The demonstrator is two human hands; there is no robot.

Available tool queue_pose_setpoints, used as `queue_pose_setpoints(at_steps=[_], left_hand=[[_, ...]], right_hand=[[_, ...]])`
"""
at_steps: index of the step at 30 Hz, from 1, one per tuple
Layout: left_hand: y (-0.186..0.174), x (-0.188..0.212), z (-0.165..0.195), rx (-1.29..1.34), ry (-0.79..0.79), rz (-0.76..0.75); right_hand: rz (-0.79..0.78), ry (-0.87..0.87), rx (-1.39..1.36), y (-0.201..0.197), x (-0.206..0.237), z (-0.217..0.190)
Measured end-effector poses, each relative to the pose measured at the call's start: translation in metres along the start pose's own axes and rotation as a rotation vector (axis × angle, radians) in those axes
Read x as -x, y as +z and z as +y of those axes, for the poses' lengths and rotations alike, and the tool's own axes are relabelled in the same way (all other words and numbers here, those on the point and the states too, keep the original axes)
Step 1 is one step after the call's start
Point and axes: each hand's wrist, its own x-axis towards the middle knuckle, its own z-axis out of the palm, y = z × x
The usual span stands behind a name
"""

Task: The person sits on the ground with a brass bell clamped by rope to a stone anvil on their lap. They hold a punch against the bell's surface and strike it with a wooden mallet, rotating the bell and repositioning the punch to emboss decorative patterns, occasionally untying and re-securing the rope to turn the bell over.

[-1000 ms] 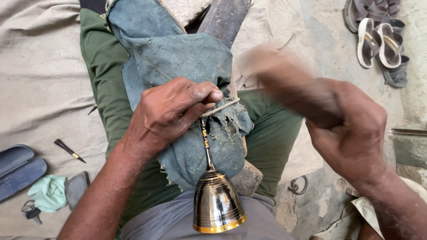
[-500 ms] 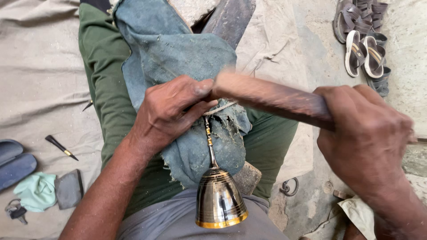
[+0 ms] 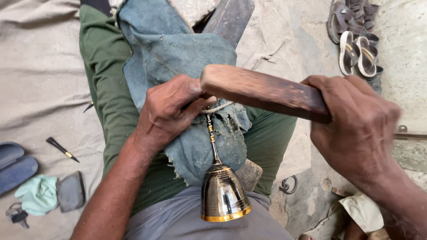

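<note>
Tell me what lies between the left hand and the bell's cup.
In the head view, the bell's slender stem runs from the left hand over frayed blue cloth.

The left hand (image 3: 171, 111) pinches the thin stem of a shiny brass goblet (image 3: 221, 191), whose cup points toward the person. The stem lies on a worn blue cloth (image 3: 178, 53) spread over the green trouser leg (image 3: 106, 80). The right hand (image 3: 356, 129) grips a thick wooden bat (image 3: 262, 91), and its far end is just above the left fingers. On the grey sheet at left lie a small black tool (image 3: 62, 149), a mint cloth (image 3: 38, 194) and keys (image 3: 15, 215). Sandals (image 3: 356, 53) stand at the top right.
</note>
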Motion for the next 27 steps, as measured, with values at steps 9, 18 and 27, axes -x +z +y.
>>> queue_pose_setpoints(at_steps=[9,18,27], left_hand=[[0.002,0.009,-0.007,0.069,0.021,0.059],[0.003,0.019,-0.014,0.05,0.065,0.07],[0.001,0.025,0.017,0.174,0.078,0.346]], right_hand=[[-0.045,0.086,-0.132,-0.005,-0.002,-0.003],[-0.013,-0.025,0.0,-0.012,-0.014,-0.02],[-0.289,0.238,-0.206,-0.009,-0.011,-0.023]])
